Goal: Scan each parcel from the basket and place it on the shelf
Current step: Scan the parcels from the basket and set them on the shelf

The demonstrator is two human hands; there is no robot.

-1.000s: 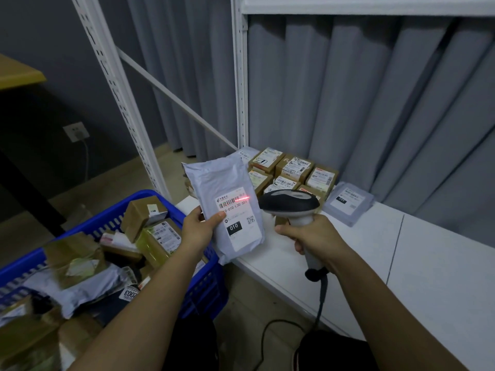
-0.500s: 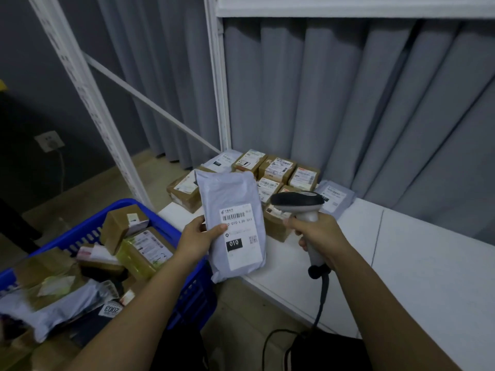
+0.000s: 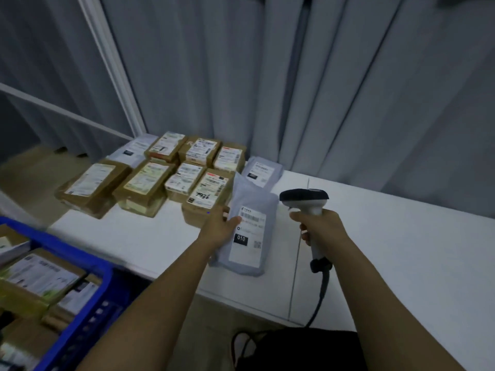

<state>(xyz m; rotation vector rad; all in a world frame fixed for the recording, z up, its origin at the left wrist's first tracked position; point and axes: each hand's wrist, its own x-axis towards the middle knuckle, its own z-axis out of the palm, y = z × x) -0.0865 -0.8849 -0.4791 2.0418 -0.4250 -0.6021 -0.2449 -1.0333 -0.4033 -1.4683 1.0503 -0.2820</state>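
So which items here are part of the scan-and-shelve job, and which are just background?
Job:
- grey mailer bag, held by left hand
- barcode scanner, gripped by right hand
- blue basket
- white shelf
- shelved boxes

Background:
- grey curtain
- upright post

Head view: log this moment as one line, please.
left hand: holds grey mailer over shelf | right hand: grips scanner | basket: parcels remain
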